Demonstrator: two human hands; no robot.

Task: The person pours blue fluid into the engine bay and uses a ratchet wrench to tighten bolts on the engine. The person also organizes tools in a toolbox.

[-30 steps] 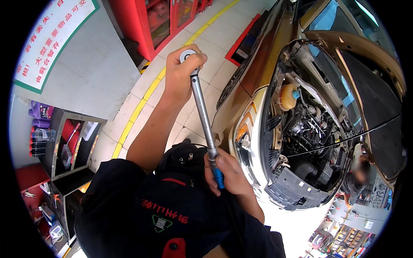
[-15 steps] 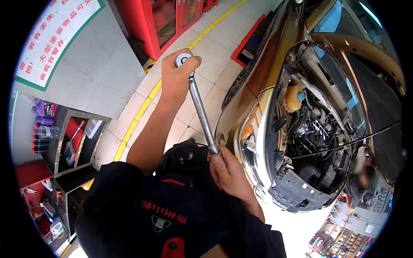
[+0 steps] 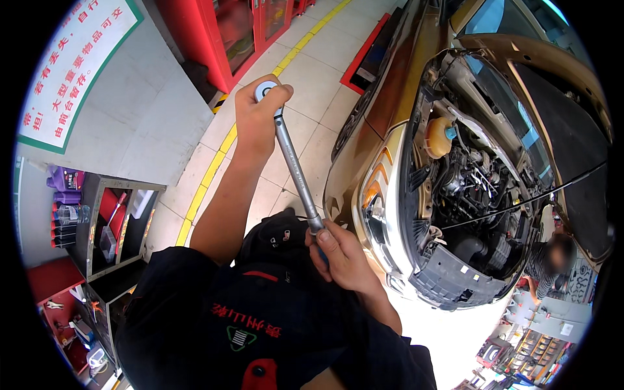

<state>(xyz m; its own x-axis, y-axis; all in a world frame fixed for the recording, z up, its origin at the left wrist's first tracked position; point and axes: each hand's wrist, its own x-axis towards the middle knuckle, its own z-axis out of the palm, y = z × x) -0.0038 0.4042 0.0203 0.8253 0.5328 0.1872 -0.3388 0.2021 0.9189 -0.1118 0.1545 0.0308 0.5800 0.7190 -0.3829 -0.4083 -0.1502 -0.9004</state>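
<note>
We see a red cabinet (image 3: 200, 45) (with glass doors (image 3: 235, 31)) near a yellow floor line (image 3: 302, 43), and a white sign (image 3: 81, 71).

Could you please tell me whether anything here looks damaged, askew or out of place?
Nothing plainly stands out. The wrench looks straight, with the left grip around its head and the right grip near its other end. The hood stands raised beside the engine bay, whose small parts are hard to judge.
</note>
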